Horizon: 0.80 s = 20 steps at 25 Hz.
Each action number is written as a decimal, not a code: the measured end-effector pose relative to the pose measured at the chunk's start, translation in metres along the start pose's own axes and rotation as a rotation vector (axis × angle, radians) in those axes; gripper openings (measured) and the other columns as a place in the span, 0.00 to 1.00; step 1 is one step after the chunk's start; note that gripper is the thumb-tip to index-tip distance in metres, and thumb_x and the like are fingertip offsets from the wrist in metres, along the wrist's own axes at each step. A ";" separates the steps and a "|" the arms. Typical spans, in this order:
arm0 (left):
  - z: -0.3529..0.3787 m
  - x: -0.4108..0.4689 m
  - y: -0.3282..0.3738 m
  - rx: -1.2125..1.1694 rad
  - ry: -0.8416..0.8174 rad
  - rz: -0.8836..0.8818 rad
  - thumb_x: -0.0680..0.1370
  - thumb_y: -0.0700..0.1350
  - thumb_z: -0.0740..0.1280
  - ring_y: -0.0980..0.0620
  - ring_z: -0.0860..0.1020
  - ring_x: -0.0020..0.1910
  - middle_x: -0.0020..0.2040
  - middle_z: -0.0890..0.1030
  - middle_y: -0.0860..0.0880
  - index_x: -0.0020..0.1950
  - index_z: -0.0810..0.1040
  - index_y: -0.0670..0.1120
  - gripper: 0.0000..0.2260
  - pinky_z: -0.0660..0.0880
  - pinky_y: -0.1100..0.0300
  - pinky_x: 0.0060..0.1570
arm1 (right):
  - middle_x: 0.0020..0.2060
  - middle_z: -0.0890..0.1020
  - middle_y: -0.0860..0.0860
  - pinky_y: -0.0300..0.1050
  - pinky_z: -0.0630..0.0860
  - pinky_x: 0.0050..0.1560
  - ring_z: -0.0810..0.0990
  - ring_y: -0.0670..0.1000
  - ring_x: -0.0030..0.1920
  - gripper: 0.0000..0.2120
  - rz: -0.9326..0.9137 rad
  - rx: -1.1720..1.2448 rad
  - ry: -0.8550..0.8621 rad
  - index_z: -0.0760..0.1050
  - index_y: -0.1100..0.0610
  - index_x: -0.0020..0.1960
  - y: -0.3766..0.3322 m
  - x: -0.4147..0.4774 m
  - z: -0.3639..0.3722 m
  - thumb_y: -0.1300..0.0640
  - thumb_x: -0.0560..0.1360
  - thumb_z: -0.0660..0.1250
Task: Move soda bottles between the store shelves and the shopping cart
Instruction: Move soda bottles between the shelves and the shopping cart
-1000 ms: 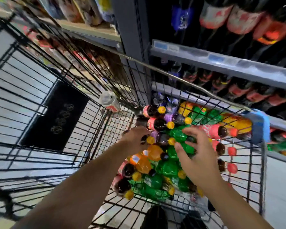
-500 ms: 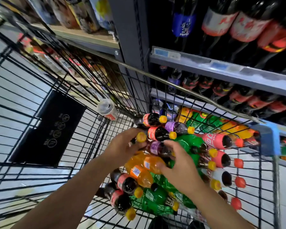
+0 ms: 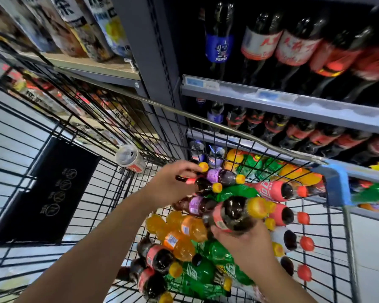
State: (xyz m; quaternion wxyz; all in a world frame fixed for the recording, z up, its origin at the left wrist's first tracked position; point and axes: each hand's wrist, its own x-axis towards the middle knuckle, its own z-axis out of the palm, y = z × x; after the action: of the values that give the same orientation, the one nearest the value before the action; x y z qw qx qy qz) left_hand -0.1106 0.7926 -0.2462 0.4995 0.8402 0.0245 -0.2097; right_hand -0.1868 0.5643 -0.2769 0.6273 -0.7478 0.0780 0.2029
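Note:
A black wire shopping cart [image 3: 256,139] holds several small soda bottles: dark cola, purple, orange [image 3: 184,228] and green [image 3: 208,278] ones, most with yellow caps. My right hand [image 3: 247,246] grips a dark cola bottle [image 3: 236,213] with a pink-red label and yellow cap, lifted above the pile. My left hand [image 3: 173,184] reaches into the pile and holds a dark yellow-capped bottle [image 3: 202,185]; how its fingers wrap is partly hidden.
Store shelves [image 3: 282,101] just behind the cart carry large dark cola bottles [image 3: 293,47] with red and blue labels. A can [image 3: 129,158] lies in the cart near its left side. A black sign panel [image 3: 48,193] hangs on the cart's far end.
My right hand has lifted a cola bottle out of the pile. My left hand has moved up and right onto another dark bottle. The camera has come closer.

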 end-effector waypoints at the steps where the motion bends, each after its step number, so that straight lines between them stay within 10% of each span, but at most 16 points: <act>1: 0.003 0.018 -0.012 0.182 0.104 -0.056 0.74 0.45 0.75 0.53 0.78 0.61 0.61 0.78 0.56 0.62 0.77 0.58 0.18 0.76 0.58 0.55 | 0.43 0.88 0.43 0.31 0.79 0.42 0.86 0.41 0.44 0.15 0.016 0.022 0.034 0.84 0.54 0.52 -0.001 -0.004 -0.006 0.64 0.67 0.81; 9: 0.059 0.101 -0.079 0.600 0.272 -0.014 0.76 0.54 0.73 0.48 0.71 0.70 0.70 0.75 0.49 0.73 0.74 0.49 0.26 0.67 0.55 0.69 | 0.36 0.87 0.42 0.27 0.75 0.35 0.84 0.39 0.36 0.13 0.027 0.029 0.124 0.84 0.53 0.45 0.005 -0.031 -0.030 0.65 0.66 0.82; 20: 0.041 0.044 -0.079 0.094 0.571 0.064 0.76 0.45 0.74 0.54 0.78 0.56 0.55 0.79 0.57 0.58 0.79 0.55 0.12 0.78 0.48 0.57 | 0.43 0.88 0.44 0.34 0.81 0.45 0.87 0.44 0.45 0.18 0.032 0.074 0.162 0.84 0.52 0.51 0.018 -0.054 -0.049 0.64 0.65 0.83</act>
State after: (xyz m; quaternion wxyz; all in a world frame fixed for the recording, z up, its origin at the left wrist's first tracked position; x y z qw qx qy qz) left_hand -0.1038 0.7902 -0.3452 0.4391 0.8879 0.1279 0.0501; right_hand -0.2319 0.5057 -0.2654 0.6429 -0.7367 0.1479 0.1486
